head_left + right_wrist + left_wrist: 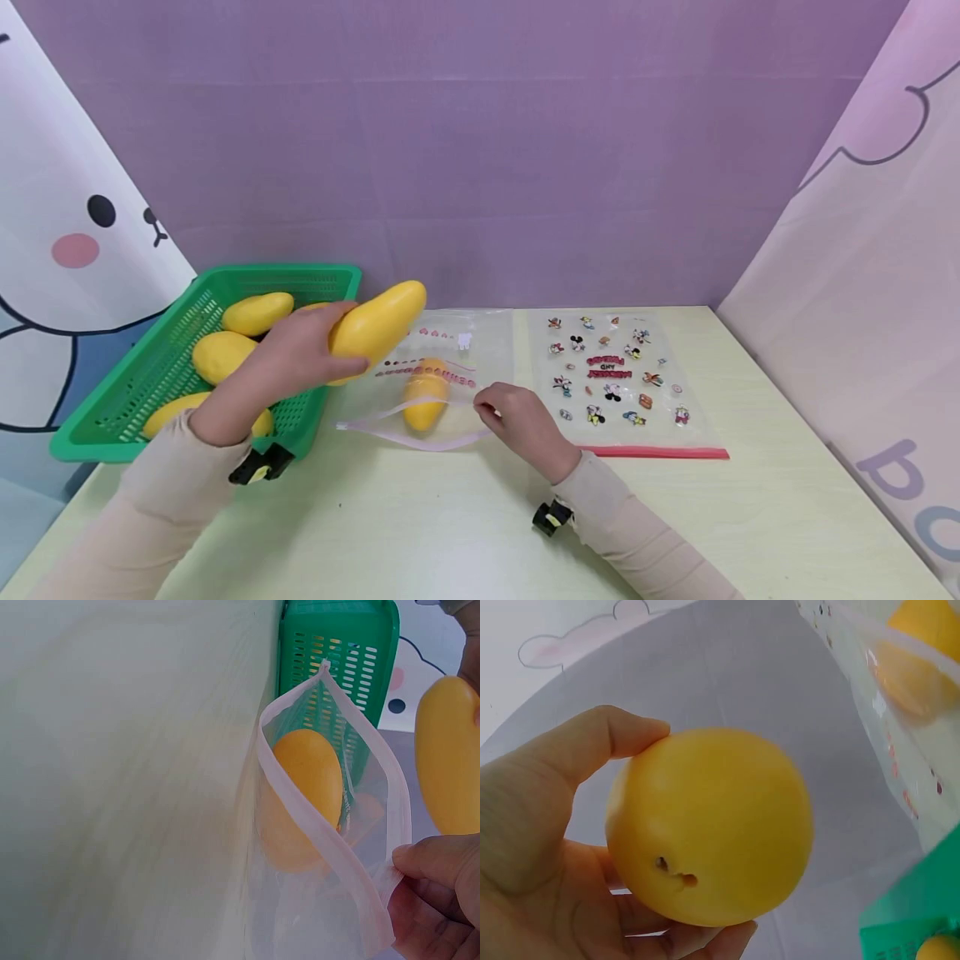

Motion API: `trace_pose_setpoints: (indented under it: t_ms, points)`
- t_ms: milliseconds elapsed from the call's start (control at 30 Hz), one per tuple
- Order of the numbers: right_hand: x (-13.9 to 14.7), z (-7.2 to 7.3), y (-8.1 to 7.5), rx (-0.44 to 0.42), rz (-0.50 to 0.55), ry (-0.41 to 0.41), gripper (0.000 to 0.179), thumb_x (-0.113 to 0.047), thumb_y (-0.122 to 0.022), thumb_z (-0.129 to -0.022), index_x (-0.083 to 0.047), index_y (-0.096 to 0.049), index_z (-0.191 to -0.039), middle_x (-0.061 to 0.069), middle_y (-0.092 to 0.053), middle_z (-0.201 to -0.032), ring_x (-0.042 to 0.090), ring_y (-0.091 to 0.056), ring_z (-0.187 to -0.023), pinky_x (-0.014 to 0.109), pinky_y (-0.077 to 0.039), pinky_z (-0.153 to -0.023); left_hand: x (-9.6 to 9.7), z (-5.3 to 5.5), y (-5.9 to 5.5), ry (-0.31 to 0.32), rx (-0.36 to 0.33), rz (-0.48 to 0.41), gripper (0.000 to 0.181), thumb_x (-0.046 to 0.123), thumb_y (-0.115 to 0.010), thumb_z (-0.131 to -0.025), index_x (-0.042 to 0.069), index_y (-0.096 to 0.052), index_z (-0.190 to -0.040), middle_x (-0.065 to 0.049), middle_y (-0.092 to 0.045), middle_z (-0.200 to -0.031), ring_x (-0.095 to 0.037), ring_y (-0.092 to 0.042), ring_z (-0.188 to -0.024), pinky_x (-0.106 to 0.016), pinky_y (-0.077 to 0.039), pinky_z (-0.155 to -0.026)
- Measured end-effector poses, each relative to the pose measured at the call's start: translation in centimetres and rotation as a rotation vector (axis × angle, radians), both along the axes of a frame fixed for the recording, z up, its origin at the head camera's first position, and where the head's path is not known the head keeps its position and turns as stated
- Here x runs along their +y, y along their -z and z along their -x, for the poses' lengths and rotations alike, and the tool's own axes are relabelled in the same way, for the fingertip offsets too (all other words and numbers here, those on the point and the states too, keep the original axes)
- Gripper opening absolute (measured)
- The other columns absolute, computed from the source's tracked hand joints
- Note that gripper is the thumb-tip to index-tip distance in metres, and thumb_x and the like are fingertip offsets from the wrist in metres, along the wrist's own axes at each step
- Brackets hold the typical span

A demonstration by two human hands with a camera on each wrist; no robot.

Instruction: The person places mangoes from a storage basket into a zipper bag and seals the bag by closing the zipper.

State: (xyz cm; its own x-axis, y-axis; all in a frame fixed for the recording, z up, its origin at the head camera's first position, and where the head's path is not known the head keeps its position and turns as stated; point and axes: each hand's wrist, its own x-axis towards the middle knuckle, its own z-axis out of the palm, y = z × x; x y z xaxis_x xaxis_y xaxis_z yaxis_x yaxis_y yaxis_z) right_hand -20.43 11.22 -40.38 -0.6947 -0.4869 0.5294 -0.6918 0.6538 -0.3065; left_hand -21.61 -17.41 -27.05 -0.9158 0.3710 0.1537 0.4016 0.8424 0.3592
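My left hand [300, 350] grips a yellow mango [381, 327] in the air, between the green basket and a clear zip bag. In the left wrist view the thumb and fingers wrap around one end of that mango [712, 825]. With thumb and fingertips my right hand [521, 425] pinches the rim of the clear zip bag [491, 346]. The bag's mouth gapes, as the right wrist view shows along its pale zip strip [315, 817]. Inside the bag lies another mango [307, 776].
A green basket [300, 271] with several mangoes [258, 314] stands at the left. To the right a second clear bag [547, 417], printed with cartoon figures and edged by a red zip strip [660, 452], lies flat on the pale table [420, 533]. A purple cloth [480, 167] hangs behind.
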Motion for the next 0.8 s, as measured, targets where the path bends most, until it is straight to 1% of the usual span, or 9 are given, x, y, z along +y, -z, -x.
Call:
trace_pose_setpoints:
  t_ms: [100,300,400,500,667,800]
  points:
    - [0.0,0.0,0.0,0.008,0.002,-0.003,0.008,0.001,-0.066,-0.083,-0.006,-0.071,-0.083,0.001,-0.067,-0.079,0.009,-0.061,-0.071,0.02,-0.051,-0.065,0.4,-0.3,0.5,0.022,0.009,-0.002,0.059,0.03,-0.071,-0.075,0.004,-0.053,-0.126,-0.004,-0.059,-0.085,-0.02,-0.051,-0.073,-0.031,-0.041,-0.06]
    - [0.0,-0.1,-0.1,0.019,-0.004,-0.001,0.007,0.001,-0.067,-0.083,-0.006,-0.07,-0.083,0.001,-0.067,-0.079,0.01,-0.06,-0.07,0.02,-0.051,-0.064,1.1,-0.7,1.3,0.077,0.004,-0.019,0.061,0.028,-0.072,-0.075,0.004,-0.051,-0.127,-0.001,-0.058,-0.077,-0.017,-0.049,-0.065,-0.029,-0.041,-0.057]
    - [-0.1,-0.1,-0.2,0.017,-0.005,0.0,0.008,0.001,-0.066,-0.083,-0.006,-0.07,-0.083,0.001,-0.067,-0.079,0.01,-0.06,-0.07,0.02,-0.05,-0.064,1.4,-1.0,1.6,0.094,0.022,-0.016,0.061,0.028,-0.072,-0.075,0.003,-0.052,-0.126,0.001,-0.056,-0.075,-0.016,-0.047,-0.063,-0.029,-0.04,-0.056]
    - [-0.2,-0.1,-0.2,0.019,-0.007,0.001,0.008,0.001,-0.066,-0.083,-0.006,-0.07,-0.082,0.001,-0.067,-0.078,0.01,-0.059,-0.069,0.02,-0.05,-0.064,1.7,-1.2,1.9,0.121,0.037,-0.025,0.057,0.027,-0.072,-0.074,0.004,-0.054,-0.123,0.002,-0.055,-0.074,-0.015,-0.046,-0.061,-0.029,-0.039,-0.055]
    - [-0.1,-0.1,-0.2,0.021,-0.013,0.005,0.008,0.001,-0.067,-0.082,-0.006,-0.07,-0.083,0.0,-0.067,-0.078,0.009,-0.059,-0.069,0.02,-0.051,-0.064,2.0,-1.6,2.3,0.157,0.027,-0.05,0.05,0.025,-0.072,-0.074,0.007,-0.056,-0.117,0.003,-0.054,-0.075,-0.013,-0.046,-0.062,-0.029,-0.04,-0.056]
    - [-0.1,0.0,-0.2,0.023,-0.017,0.007,0.007,0.0,-0.067,-0.082,-0.006,-0.07,-0.083,0.0,-0.066,-0.078,0.01,-0.059,-0.069,0.02,-0.051,-0.065,2.2,-1.8,2.7,0.169,0.036,-0.045,0.056,0.025,-0.073,-0.074,0.004,-0.055,-0.122,0.003,-0.056,-0.078,-0.013,-0.046,-0.065,-0.028,-0.04,-0.058]
